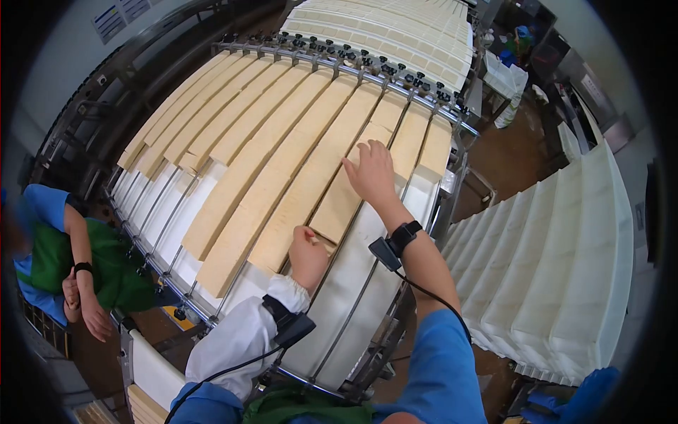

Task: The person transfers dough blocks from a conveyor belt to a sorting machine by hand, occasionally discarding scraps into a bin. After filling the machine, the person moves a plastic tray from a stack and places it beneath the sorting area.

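Long pale-yellow slabs (261,169) lie side by side in lanes between thin metal rods on a white conveyor (332,318). My left hand (308,256), below a white sleeve, is curled at the near end of one slab (337,210), with its fingers bent in; what they hold, if anything, is hidden. Farther up the same lane, my right hand (372,169) rests on the slab surface with its fingers spread. Each of my wrists wears a black strap with a cabled device.
A co-worker in blue and green (92,261) stands at the left edge. Black knobs line a metal crossbar (339,65) at the far side. Stacked white ribbed trays (551,261) stand on the right. Another person (522,41) is in the far background.
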`<action>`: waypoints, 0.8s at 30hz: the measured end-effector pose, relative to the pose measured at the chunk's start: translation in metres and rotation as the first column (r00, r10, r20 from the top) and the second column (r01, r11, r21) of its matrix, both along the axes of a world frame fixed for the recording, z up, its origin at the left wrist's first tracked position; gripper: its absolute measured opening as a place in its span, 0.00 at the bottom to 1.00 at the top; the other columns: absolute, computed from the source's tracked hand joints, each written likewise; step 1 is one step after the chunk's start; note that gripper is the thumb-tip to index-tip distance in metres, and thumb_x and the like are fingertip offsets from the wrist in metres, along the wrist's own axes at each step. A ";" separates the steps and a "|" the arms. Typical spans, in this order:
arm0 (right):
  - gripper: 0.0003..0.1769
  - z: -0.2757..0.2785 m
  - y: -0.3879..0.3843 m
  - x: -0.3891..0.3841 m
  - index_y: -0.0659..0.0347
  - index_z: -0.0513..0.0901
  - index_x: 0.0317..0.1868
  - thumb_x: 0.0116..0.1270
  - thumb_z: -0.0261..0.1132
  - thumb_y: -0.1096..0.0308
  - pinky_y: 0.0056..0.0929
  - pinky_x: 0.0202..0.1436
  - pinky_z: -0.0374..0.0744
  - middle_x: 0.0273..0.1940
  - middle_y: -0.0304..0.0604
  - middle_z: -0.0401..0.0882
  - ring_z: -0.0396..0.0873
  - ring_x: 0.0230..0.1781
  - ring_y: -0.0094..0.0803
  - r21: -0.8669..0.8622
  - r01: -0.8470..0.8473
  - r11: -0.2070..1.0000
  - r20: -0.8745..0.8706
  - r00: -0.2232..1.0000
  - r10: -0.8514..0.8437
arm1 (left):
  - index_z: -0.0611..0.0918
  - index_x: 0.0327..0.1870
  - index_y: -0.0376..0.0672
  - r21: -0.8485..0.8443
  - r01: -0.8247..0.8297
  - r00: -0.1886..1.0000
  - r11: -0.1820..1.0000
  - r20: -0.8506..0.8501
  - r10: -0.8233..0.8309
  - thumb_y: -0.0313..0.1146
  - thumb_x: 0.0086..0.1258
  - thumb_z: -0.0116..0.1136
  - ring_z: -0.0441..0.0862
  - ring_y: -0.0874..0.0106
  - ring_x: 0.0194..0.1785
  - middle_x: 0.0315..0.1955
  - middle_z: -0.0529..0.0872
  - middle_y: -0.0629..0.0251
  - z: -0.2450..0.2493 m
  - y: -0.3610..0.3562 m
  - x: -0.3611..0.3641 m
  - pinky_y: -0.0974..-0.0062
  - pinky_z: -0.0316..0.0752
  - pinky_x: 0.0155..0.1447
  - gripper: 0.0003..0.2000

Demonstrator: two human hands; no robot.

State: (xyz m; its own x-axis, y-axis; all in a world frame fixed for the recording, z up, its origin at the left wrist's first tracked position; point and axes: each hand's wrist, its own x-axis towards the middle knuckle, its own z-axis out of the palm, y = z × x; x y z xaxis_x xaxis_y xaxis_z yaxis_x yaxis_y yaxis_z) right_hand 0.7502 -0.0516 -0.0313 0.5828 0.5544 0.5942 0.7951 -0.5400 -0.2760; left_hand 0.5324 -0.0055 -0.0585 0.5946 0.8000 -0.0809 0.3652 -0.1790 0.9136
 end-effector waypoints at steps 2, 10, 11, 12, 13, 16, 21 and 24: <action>0.27 -0.006 -0.004 0.012 0.70 0.76 0.51 0.61 0.67 0.55 0.48 0.66 0.65 0.53 0.60 0.73 0.68 0.61 0.55 -0.023 0.089 0.996 -0.066 0.994 -0.090 | 0.71 0.38 0.40 0.002 0.003 0.999 1.000 0.047 -0.003 0.18 0.56 0.49 0.72 0.69 0.25 0.21 0.73 0.59 -0.015 0.000 -0.012 0.69 0.66 0.30 0.09; 0.28 -0.017 0.010 0.087 0.71 0.78 0.51 0.61 0.66 0.53 0.43 0.64 0.69 0.54 0.58 0.76 0.70 0.60 0.49 -0.314 0.290 0.904 -0.236 0.898 -0.370 | 0.73 0.41 0.39 -0.043 0.086 0.994 0.995 0.073 -0.083 0.19 0.61 0.50 0.71 0.69 0.23 0.20 0.72 0.62 -0.014 0.004 -0.030 0.69 0.66 0.29 0.08; 0.27 -0.010 0.012 0.087 0.71 0.79 0.50 0.61 0.65 0.54 0.42 0.64 0.70 0.54 0.58 0.77 0.71 0.60 0.49 -0.345 0.297 0.890 -0.240 0.889 -0.390 | 0.73 0.41 0.39 -0.041 0.087 0.994 0.995 0.074 -0.083 0.19 0.61 0.50 0.71 0.68 0.23 0.20 0.72 0.62 -0.013 0.004 -0.030 0.68 0.66 0.29 0.08; 0.25 -0.005 0.013 0.086 0.71 0.80 0.48 0.61 0.65 0.55 0.41 0.64 0.70 0.54 0.58 0.77 0.72 0.60 0.48 -0.373 0.307 0.875 -0.241 0.879 -0.411 | 0.73 0.41 0.40 -0.036 0.090 0.993 0.995 0.078 -0.087 0.19 0.61 0.50 0.71 0.68 0.23 0.20 0.72 0.61 -0.010 0.004 -0.031 0.68 0.66 0.29 0.08; 0.22 -0.004 0.014 0.090 0.70 0.82 0.46 0.60 0.65 0.57 0.42 0.61 0.72 0.52 0.58 0.79 0.74 0.57 0.49 -0.390 0.297 0.871 -0.228 0.886 -0.404 | 0.73 0.41 0.40 -0.049 0.098 0.993 0.994 0.077 -0.094 0.19 0.62 0.50 0.71 0.68 0.23 0.20 0.72 0.61 -0.008 0.004 -0.032 0.68 0.66 0.29 0.08; 0.15 -0.008 0.013 0.107 0.68 0.85 0.38 0.58 0.63 0.63 0.43 0.54 0.78 0.44 0.58 0.83 0.80 0.49 0.51 -0.404 0.273 0.873 -0.220 0.897 -0.383 | 0.73 0.41 0.40 -0.070 0.121 0.990 0.990 0.081 -0.115 0.20 0.63 0.51 0.72 0.68 0.23 0.20 0.73 0.61 -0.006 0.007 -0.039 0.68 0.67 0.28 0.08; 0.10 -0.015 0.005 0.132 0.64 0.87 0.32 0.58 0.59 0.71 0.45 0.42 0.83 0.35 0.57 0.85 0.85 0.38 0.52 -0.256 0.292 0.922 -0.150 0.930 -0.336 | 0.73 0.42 0.41 -0.064 0.154 0.983 0.986 0.107 -0.147 0.20 0.64 0.52 0.72 0.70 0.23 0.21 0.73 0.63 -0.011 0.009 -0.049 0.70 0.68 0.28 0.08; 0.10 -0.014 0.015 0.144 0.63 0.87 0.33 0.58 0.58 0.74 0.45 0.43 0.82 0.36 0.56 0.85 0.85 0.39 0.51 -0.357 0.354 0.864 -0.115 0.902 -0.417 | 0.74 0.42 0.41 -0.132 0.146 0.988 0.980 0.074 -0.137 0.20 0.64 0.52 0.72 0.72 0.23 0.21 0.73 0.64 -0.013 0.012 -0.049 0.72 0.68 0.28 0.08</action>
